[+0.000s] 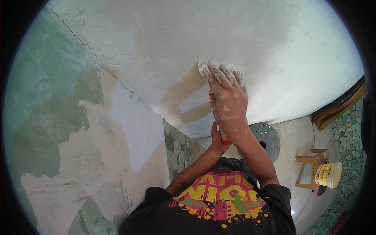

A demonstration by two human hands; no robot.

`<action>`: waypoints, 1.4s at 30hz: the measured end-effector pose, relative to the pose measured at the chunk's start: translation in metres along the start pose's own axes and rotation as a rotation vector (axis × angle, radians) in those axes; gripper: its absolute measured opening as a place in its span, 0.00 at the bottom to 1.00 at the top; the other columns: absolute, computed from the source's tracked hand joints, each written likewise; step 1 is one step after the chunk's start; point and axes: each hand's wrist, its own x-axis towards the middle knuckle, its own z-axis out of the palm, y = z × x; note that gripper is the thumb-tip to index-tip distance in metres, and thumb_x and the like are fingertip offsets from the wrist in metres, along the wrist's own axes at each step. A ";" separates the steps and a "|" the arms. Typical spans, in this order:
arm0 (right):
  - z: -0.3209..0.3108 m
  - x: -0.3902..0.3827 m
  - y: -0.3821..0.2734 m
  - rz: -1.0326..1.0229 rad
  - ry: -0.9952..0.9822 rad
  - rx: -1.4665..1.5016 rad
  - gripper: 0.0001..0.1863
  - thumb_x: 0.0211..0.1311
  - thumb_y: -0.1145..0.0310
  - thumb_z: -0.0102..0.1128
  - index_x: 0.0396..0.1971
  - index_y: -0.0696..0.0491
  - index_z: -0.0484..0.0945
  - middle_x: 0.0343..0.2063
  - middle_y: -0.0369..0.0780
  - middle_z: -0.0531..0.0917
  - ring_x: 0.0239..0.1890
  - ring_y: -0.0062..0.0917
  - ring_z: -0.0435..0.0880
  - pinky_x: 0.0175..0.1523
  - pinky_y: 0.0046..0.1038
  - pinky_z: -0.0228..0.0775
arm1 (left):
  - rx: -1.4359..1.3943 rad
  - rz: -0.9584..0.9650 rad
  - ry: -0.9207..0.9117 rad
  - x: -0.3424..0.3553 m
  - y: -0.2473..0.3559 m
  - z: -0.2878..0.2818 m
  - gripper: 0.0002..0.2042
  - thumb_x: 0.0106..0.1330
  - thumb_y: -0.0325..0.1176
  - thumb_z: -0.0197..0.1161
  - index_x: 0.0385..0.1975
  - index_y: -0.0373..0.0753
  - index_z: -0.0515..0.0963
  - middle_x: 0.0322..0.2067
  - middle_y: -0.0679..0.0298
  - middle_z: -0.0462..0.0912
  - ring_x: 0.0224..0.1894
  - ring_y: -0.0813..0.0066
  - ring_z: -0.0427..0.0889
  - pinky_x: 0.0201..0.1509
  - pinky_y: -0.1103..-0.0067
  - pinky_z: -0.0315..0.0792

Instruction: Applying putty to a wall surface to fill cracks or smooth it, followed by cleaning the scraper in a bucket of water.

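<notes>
My right hand, its fingers coated in white putty, presses a flat, putty-smeared scraper against the pale plastered wall. Below and behind it, mostly hidden by the right wrist, my left hand is closed on a tool with a red part; its full shape is out of sight. The shadows of my hands fall on the plaster to the left. A long crack runs along the junction with the patchy green and beige wall.
Below the wall are a tiled floor, a grey perforated disc, a wooden stool with a yellow bucket beside it. Pebble cladding lines the right side, near a dark wooden edge; more is at lower middle.
</notes>
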 end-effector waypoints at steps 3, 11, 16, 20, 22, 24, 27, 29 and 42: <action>-0.027 0.020 -0.004 0.049 0.064 0.148 0.36 0.45 0.82 0.67 0.60 0.44 0.81 0.51 0.39 0.86 0.53 0.36 0.85 0.61 0.41 0.73 | -0.079 -0.019 0.041 0.004 0.000 -0.006 0.30 0.72 0.57 0.47 0.69 0.47 0.68 0.66 0.60 0.74 0.67 0.57 0.74 0.72 0.58 0.66; -0.006 0.025 -0.021 -0.013 0.092 0.006 0.29 0.50 0.70 0.70 0.57 0.46 0.81 0.58 0.38 0.81 0.61 0.36 0.80 0.63 0.40 0.70 | -0.082 -0.079 0.047 0.013 -0.014 -0.031 0.32 0.72 0.58 0.47 0.72 0.48 0.64 0.70 0.61 0.69 0.69 0.57 0.70 0.74 0.58 0.62; -0.012 0.016 -0.008 -0.010 -0.081 0.075 0.28 0.51 0.68 0.70 0.57 0.46 0.81 0.60 0.37 0.80 0.63 0.36 0.78 0.65 0.40 0.69 | -0.040 -0.009 -0.093 0.009 -0.010 -0.018 0.31 0.73 0.57 0.46 0.72 0.48 0.63 0.70 0.61 0.69 0.70 0.57 0.70 0.74 0.58 0.63; -0.018 0.044 0.000 0.003 0.206 -0.011 0.34 0.44 0.76 0.72 0.57 0.40 0.83 0.60 0.34 0.81 0.62 0.34 0.79 0.67 0.42 0.68 | -0.109 -0.007 0.043 0.010 -0.003 -0.008 0.32 0.74 0.57 0.45 0.73 0.48 0.63 0.70 0.60 0.69 0.71 0.57 0.69 0.75 0.59 0.62; 0.001 0.044 0.004 -0.062 0.301 -0.131 0.36 0.40 0.77 0.73 0.57 0.43 0.83 0.62 0.35 0.79 0.65 0.33 0.75 0.72 0.44 0.62 | -0.154 -0.073 0.149 0.010 -0.005 -0.009 0.31 0.74 0.58 0.45 0.69 0.43 0.66 0.65 0.58 0.74 0.66 0.56 0.74 0.71 0.60 0.66; 0.007 0.032 0.009 -0.034 0.246 -0.137 0.36 0.41 0.78 0.73 0.57 0.43 0.83 0.61 0.35 0.79 0.65 0.34 0.76 0.72 0.44 0.61 | -0.120 -0.043 0.099 0.013 -0.002 -0.012 0.32 0.74 0.59 0.44 0.69 0.44 0.66 0.66 0.58 0.74 0.67 0.56 0.73 0.71 0.58 0.66; 0.000 0.020 0.003 0.005 0.186 -0.086 0.35 0.41 0.78 0.72 0.57 0.43 0.83 0.59 0.34 0.80 0.65 0.34 0.75 0.73 0.46 0.58 | -0.089 0.019 0.075 0.011 0.001 -0.011 0.33 0.73 0.61 0.43 0.69 0.44 0.66 0.66 0.58 0.73 0.67 0.55 0.73 0.70 0.56 0.67; -0.023 0.030 -0.003 0.010 0.208 -0.095 0.35 0.42 0.79 0.71 0.57 0.43 0.83 0.59 0.35 0.80 0.66 0.34 0.74 0.73 0.46 0.58 | -0.085 0.033 0.084 0.012 0.003 -0.009 0.34 0.72 0.61 0.43 0.69 0.44 0.66 0.67 0.58 0.73 0.67 0.55 0.73 0.70 0.55 0.66; -0.031 0.046 -0.010 0.126 0.188 -0.008 0.33 0.51 0.77 0.68 0.62 0.47 0.78 0.59 0.42 0.78 0.61 0.41 0.77 0.66 0.48 0.66 | -0.100 0.001 0.032 0.007 0.000 0.001 0.31 0.73 0.56 0.46 0.71 0.47 0.65 0.68 0.61 0.72 0.68 0.58 0.72 0.74 0.59 0.64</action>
